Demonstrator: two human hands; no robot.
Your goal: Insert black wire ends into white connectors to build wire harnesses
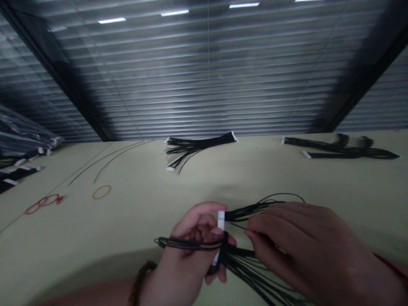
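My left hand (194,242) grips the white plastic connector (221,221) of a black wire harness, with the connector standing upright between thumb and fingers. A loop of black wires (188,243) runs across the back of my left fingers. Fanned black wires (251,265) spread from the connector toward the bottom of the view. My right hand (302,244) sits just right of the connector, its fingertips pinching black wires (247,210) close to the connector. A braided bracelet (140,282) circles my left wrist.
A pale green table (134,221) lies under everything. Black wire harnesses with white connectors lie at the far middle (197,148), far right (338,147) and left edge (19,175). An orange rubber band (101,192), red rubber bands (44,204) and loose thin wires (110,161) lie on the left.
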